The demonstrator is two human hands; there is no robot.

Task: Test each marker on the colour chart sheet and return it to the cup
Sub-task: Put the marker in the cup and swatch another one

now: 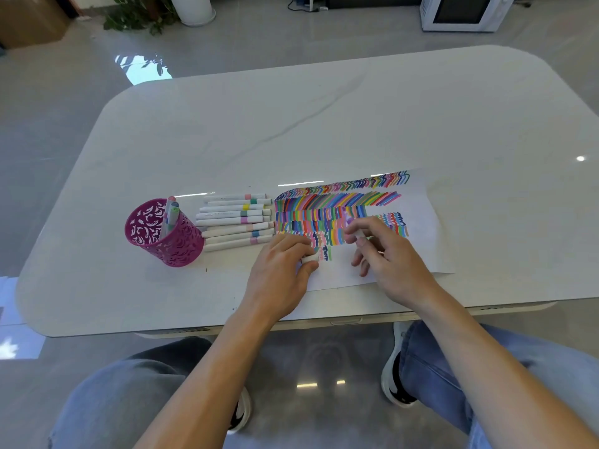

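The right hand (385, 257) pinches a marker (358, 234) between thumb and forefinger, its purple end pointing down at the coloured strokes in the middle of the colour chart sheet (421, 247), near the table's (324, 124) front edge. The left hand (278, 270) rests at the sheet's left front corner, pinching a white cap (309, 258). Left of the sheet lies a row of markers (233, 222), then the pink cup (181, 244), which holds a few more.

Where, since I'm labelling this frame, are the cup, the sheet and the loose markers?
cup (175, 249), head view, pink front wall.
sheet (423, 215), head view, bare white right margin.
markers (233, 222), head view, middle of the loose row.
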